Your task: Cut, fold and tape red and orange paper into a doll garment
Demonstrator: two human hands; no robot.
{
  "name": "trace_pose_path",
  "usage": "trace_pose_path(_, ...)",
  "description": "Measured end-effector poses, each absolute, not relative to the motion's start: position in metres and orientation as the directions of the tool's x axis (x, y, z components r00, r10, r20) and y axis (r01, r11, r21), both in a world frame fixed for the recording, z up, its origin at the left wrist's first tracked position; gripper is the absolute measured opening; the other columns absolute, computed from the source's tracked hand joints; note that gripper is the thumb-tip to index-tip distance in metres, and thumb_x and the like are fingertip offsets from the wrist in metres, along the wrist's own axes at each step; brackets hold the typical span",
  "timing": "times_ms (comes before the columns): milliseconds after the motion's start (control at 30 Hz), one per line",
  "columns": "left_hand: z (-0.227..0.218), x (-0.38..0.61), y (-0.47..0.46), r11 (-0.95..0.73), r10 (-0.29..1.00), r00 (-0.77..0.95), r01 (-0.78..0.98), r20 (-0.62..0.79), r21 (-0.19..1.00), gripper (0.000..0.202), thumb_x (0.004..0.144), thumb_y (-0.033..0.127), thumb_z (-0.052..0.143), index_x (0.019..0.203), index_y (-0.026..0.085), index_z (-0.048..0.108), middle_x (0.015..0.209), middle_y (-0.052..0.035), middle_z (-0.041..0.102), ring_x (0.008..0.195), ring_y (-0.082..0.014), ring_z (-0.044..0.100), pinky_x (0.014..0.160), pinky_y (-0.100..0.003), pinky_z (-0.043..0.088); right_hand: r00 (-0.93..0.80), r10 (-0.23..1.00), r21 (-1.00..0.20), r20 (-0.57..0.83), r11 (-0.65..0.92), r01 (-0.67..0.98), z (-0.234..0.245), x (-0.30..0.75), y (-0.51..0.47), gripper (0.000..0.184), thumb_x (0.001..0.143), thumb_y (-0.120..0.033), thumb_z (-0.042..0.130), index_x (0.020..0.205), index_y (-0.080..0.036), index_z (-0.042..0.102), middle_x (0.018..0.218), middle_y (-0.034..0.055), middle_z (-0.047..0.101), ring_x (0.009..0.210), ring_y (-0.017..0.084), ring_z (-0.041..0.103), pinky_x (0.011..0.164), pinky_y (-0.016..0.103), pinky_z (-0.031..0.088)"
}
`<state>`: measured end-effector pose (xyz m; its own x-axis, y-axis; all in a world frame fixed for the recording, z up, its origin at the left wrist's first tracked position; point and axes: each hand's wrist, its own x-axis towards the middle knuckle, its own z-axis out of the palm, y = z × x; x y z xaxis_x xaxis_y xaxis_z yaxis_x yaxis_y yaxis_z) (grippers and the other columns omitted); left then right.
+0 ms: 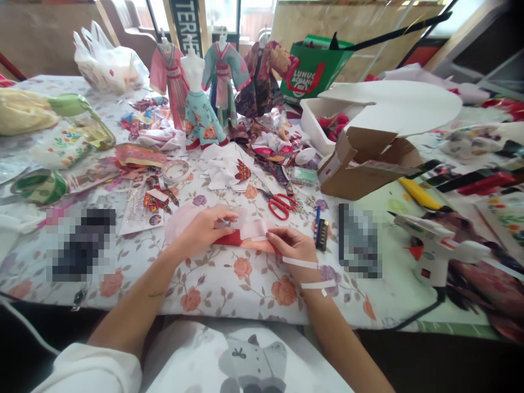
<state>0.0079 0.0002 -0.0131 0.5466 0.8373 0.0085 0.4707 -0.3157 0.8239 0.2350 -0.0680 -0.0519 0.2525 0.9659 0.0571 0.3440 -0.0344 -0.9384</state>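
A piece of sheer pale pink fabric (252, 230) lies over a strip of red fabric (229, 239) on the table in front of me. My left hand (210, 225) rests at their left end, fingers bent over the pink fabric and thumb on the red strip. At the right end, my right hand (292, 243) pinches the edge of the fabric between thumb and fingertips. White strips that look like tape (317, 285) are stuck across my right wrist and forearm. Just beyond the fabric lie red-handled scissors (282, 206).
Dressed miniature mannequins (223, 76) stand at the back, behind scattered scraps. To the right are a cardboard box (360, 169), a glue gun (432, 245) and a blurred dark rectangle (360, 240). A roll of clear tape (175, 170) lies left of centre, with a green tape roll (39, 186) farther left.
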Motion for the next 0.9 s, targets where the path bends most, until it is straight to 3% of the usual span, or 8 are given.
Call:
trace_pose_path(100, -0.02, 0.0, 0.0, -0.434, 0.815, 0.579, 0.586, 0.021, 0.684, 0.027, 0.075, 0.028, 0.065, 0.101, 0.021, 0.068, 0.103, -0.0065, 0.064, 0.097, -0.0232, 0.056, 0.088, -0.036, 0.042, 0.218, 0.963, -0.882, 0.157, 0.037, 0.47, -0.052, 0.233, -0.068, 0.022, 0.071, -0.034, 0.067, 0.086, -0.02, 0.072, 0.079, 0.0063, 0.071, 0.071, 0.021, 0.062, 0.07, 0.035, 0.049)
trace_pose_path(200, -0.023, -0.003, 0.001, -0.47, 0.808, 0.589, 0.631, 0.013, 0.616, 0.022, 0.074, 0.026, 0.066, 0.095, 0.02, 0.069, 0.092, -0.006, 0.063, 0.089, -0.0219, 0.055, 0.081, -0.034, 0.043, 0.178, 0.957, -0.82, 0.23, 0.092, 0.565, -0.051, 0.234, -0.069, 0.017, 0.071, -0.028, 0.066, 0.085, -0.021, 0.072, 0.076, 0.0062, 0.069, 0.078, 0.024, 0.06, 0.077, 0.038, 0.047)
trace_pose_path(433, -0.017, 0.003, 0.004, -0.502, 0.773, 0.634, 0.613, -0.001, 0.611, 0.009, 0.079, 0.024, 0.061, 0.081, 0.018, 0.067, 0.075, -0.0028, 0.06, 0.076, -0.0187, 0.054, 0.07, -0.029, 0.04, 0.056, 0.981, -0.769, 0.183, 0.108, 0.63, -0.043, 0.245, -0.058, 0.023, 0.074, -0.028, 0.06, 0.094, -0.019, 0.069, 0.073, 0.0034, 0.068, 0.064, 0.019, 0.059, 0.064, 0.032, 0.045)
trace_pose_path(567, -0.018, 0.009, 0.008, -0.509, 0.785, 0.617, 0.585, 0.062, 0.632, 0.012, 0.082, 0.023, 0.056, 0.077, 0.018, 0.066, 0.079, -0.0035, 0.062, 0.08, -0.0192, 0.055, 0.073, -0.03, 0.041, -0.005, 0.988, -0.751, 0.156, 0.122, 0.649, -0.038, 0.252, -0.041, 0.021, 0.068, -0.023, 0.063, 0.088, -0.019, 0.07, 0.068, 0.0012, 0.068, 0.061, 0.018, 0.059, 0.063, 0.03, 0.044)
trace_pose_path(733, -0.017, 0.008, 0.01, -0.518, 0.823, 0.545, 0.604, 0.16, 0.606, 0.016, 0.082, 0.021, 0.058, 0.096, 0.019, 0.066, 0.099, -0.0058, 0.063, 0.097, -0.0207, 0.056, 0.088, -0.033, 0.043, -0.046, 0.99, -0.745, 0.13, 0.128, 0.654, -0.034, 0.257, -0.03, 0.018, 0.064, -0.023, 0.067, 0.08, -0.018, 0.07, 0.059, 0.0002, 0.065, 0.053, 0.016, 0.057, 0.056, 0.027, 0.041)
trace_pose_path(900, -0.011, -0.001, -0.008, -0.615, 0.789, 0.463, 0.604, 0.405, 0.507, 0.022, 0.089, 0.024, 0.049, 0.103, 0.018, 0.065, 0.105, -0.0077, 0.065, 0.098, -0.0198, 0.059, 0.089, -0.034, 0.046, 0.026, 0.984, -0.769, 0.177, 0.121, 0.628, -0.023, 0.254, -0.032, 0.021, 0.068, -0.031, 0.066, 0.081, -0.015, 0.071, 0.075, 0.0076, 0.07, 0.062, 0.018, 0.059, 0.063, 0.03, 0.044)
